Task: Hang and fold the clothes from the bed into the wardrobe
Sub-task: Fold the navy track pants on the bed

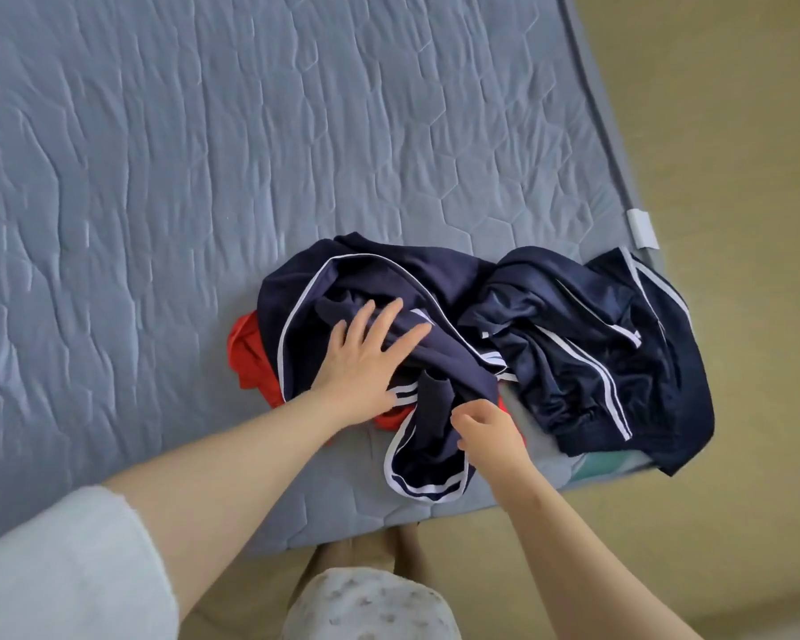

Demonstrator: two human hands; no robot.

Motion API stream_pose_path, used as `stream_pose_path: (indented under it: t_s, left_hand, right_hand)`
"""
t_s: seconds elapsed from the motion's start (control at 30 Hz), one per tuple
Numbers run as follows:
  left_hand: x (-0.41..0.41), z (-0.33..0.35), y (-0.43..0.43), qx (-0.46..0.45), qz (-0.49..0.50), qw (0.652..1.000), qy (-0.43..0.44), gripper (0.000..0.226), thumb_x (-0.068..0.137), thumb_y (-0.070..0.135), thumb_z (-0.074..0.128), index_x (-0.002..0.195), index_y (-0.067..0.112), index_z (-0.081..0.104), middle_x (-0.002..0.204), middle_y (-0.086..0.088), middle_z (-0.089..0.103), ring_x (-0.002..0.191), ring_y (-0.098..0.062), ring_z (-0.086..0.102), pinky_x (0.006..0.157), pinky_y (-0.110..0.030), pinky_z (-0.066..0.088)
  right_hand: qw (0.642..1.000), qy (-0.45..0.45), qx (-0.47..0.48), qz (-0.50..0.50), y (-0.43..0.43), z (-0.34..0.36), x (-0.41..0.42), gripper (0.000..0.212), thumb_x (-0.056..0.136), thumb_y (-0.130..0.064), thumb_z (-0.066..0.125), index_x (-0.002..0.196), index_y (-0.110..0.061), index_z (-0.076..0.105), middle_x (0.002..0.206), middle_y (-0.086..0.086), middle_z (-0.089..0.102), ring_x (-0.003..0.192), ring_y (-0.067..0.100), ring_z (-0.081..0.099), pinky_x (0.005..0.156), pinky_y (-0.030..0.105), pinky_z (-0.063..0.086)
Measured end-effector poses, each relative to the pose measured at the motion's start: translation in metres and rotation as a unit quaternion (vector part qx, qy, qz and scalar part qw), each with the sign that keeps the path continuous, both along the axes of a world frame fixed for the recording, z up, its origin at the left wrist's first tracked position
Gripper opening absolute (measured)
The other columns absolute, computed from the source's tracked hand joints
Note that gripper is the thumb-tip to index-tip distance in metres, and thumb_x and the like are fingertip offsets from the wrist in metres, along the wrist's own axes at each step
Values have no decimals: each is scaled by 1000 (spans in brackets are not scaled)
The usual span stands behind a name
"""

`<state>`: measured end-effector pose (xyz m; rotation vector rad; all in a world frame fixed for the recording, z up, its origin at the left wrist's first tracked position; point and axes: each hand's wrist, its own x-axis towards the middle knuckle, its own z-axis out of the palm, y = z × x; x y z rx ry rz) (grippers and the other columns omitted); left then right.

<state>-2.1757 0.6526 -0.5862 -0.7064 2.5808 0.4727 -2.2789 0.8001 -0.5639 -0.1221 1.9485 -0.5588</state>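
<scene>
The grey-blue quilted mattress cover (158, 177) lies bare across its whole left and far side, so a hand can pass there freely. Room tightens at the near right corner. A crumpled navy garment with white piping (435, 288) is heaped over a red cloth (250, 358). Just beside it, a second navy garment with white side stripes (596, 344) spills over the bed's right edge. Between the two heaps only a narrow wedge of bare cover shows. The left hand (366, 362) lies flat on the first heap and the right hand (486, 431) pinches its near fold, filling the near approach. A white clip (642, 228) juts from the right edge. Tan floor (735, 131) runs open alongside.
</scene>
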Motion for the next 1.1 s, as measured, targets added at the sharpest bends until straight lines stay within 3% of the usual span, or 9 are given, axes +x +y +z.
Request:
stream_pose_path:
  t_s: [0.1,0.17,0.23,0.33,0.53,0.67,0.73,0.9,1.1]
  left_hand:
    - [-19,-19,-15,25,53,996,-62,91,84,37,61,146,40,-5,154,3,-19,142,-31,-15,113,-52,5]
    - [-24,-26,-21,63,108,988,-94,60,90,42,53,142,43,24,157,4,-5,143,-29,-10,112,-51,8]
    - [-21,-30,-20,95,183,976,-72,33,95,39,44,127,35,51,151,1,25,142,-27,8,109,-48,19]
    - [-9,-24,-13,172,251,952,-24,26,96,29,41,113,18,59,121,-5,57,117,-27,46,92,-36,36]
    - [31,21,-18,280,472,833,68,21,97,21,42,88,10,58,98,-12,59,91,-24,51,82,-35,41]
    - [51,79,-23,378,610,674,176,20,97,18,46,80,18,58,94,-9,58,86,-21,53,83,-37,47]
    - [57,113,-20,421,617,628,218,18,97,16,45,85,17,58,96,-8,59,84,-18,56,75,-34,51]
    - [61,194,1,504,568,585,284,20,98,13,43,87,19,60,81,2,70,77,-13,64,69,-35,53]
    - [56,270,-2,539,485,614,312,17,97,19,45,86,17,58,77,-2,63,70,-15,56,66,-30,45]
  right_hand:
    - [1000,-10,-5,-12,7,-11,3,29,81,-9,40,56,-22,30,56,-5,31,65,19,32,60,30,24]
    - [999,-16,6,-36,13,-16,5,22,86,-13,43,65,-19,46,65,-3,48,71,20,47,64,29,36]
    - [998,-19,3,-52,17,-16,8,20,88,-16,44,75,-28,55,76,-7,57,81,18,55,68,27,42]
    - [998,-13,-8,-65,18,-12,12,23,88,-14,43,76,-28,56,77,-6,58,78,18,55,66,27,42]
    - [997,-6,-24,-70,12,18,18,21,87,-14,44,78,-26,58,80,-6,60,94,26,61,74,32,44]
    - [996,10,-53,-70,2,53,24,19,87,-13,48,101,-19,60,84,-3,59,84,23,58,75,32,45]
    - [993,32,-83,-83,-2,76,28,26,88,-13,49,111,-22,54,79,-6,57,79,20,58,71,30,47]
    - [975,89,-187,-75,-9,135,44,56,83,-8,58,129,-35,41,96,-15,55,67,4,55,59,9,42]
    - [962,127,-239,40,-25,194,48,80,73,-1,65,143,-24,32,133,1,45,123,17,45,101,35,42]
